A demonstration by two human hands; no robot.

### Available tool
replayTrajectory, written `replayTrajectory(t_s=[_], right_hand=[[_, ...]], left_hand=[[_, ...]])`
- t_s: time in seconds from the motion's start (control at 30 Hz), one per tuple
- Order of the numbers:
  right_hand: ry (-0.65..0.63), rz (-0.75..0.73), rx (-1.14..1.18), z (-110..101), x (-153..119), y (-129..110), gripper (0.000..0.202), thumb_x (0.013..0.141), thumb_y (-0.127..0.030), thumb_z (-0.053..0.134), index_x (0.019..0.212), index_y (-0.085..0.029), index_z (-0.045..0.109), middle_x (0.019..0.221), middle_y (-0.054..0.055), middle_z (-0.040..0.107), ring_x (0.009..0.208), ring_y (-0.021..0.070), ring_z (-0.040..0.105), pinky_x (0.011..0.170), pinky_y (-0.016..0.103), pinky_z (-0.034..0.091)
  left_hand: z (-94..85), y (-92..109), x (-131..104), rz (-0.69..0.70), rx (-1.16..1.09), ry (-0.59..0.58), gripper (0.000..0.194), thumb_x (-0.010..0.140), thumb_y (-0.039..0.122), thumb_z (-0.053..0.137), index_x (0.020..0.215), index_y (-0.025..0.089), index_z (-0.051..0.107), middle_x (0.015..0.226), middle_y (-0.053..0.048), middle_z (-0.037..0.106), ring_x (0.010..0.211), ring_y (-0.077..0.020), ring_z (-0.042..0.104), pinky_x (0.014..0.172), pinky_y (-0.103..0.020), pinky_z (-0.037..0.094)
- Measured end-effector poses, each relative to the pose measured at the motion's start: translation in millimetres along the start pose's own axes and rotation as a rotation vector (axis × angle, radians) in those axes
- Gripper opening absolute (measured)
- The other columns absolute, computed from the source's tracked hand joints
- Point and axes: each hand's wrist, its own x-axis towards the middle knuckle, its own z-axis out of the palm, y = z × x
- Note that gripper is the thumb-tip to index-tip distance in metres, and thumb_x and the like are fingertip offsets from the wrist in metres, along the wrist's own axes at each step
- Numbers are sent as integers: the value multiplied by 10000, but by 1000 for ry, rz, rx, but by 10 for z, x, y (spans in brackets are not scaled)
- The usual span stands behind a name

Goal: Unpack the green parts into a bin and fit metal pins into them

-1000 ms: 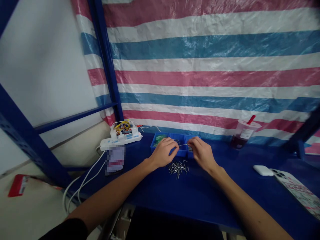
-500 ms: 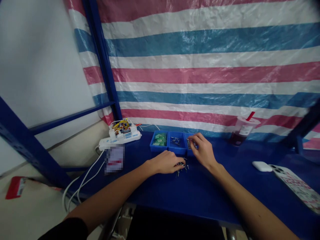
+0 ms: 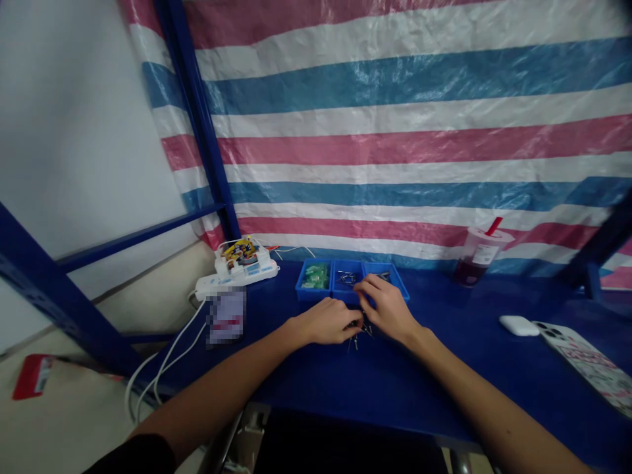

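Observation:
Three blue trays stand side by side on the blue table. Green pieces fill the left tray; small metal screws lie in the middle tray; the right tray holds more small metal parts, partly hidden. In front of them is a small pile of loose screws. My left hand rests at this pile with its fingers curled over it; what they hold is hidden. My right hand is over the front of the middle and right trays, fingers bent together, their contents too small to make out.
A white power strip with plugs and cables is at the left, near a blurred packet. At the right are a cup with a red straw, a white earphone case and a phone.
My right hand has moved left and slightly toward me, from the right tray to near the pile, uncovering part of that tray. My left hand has barely moved.

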Motion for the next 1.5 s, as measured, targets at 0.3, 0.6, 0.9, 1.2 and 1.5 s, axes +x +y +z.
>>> replayTrajectory(t_s=[0.3,0.6,0.9,1.2,1.5], right_hand=[[27,4,7,-29,12,-22,210,960,-115,488,1057,-210,648,940,62,641,866,216,626,783,350,512],[5,-7,-7,-22,11,-20,217,956,-107,474,1044,-211,644,936,63,642,872,217,629,775,345,508],[-32,-11,-18,-12,-2,-18,218,959,-102,470,1048,-209,638,945,66,645,877,219,632,773,344,504],[-37,-13,-22,-14,1,-1,194,960,-115,484,1046,-209,630,924,61,642,857,220,627,766,352,505],[-44,7,2,-32,10,-8,204,1008,-163,445,1112,-214,613,967,66,658,870,217,644,784,358,513]], left_hand=[[1,-75,5,-62,44,188,235,1026,342,509,974,170,661,767,-42,709,681,-194,693,638,-268,481],[46,-73,5,-53,30,126,180,964,347,620,997,210,731,771,-52,736,688,-225,716,658,-290,515],[68,-22,19,-71,24,52,114,949,309,632,973,248,726,798,-35,752,745,-232,736,663,-280,512],[44,-74,22,-132,55,221,197,991,342,560,1003,207,703,786,-45,736,713,-221,721,653,-285,506],[-6,-72,17,-304,-75,448,213,1011,357,520,1036,217,678,664,23,675,577,-138,627,582,-246,416]])
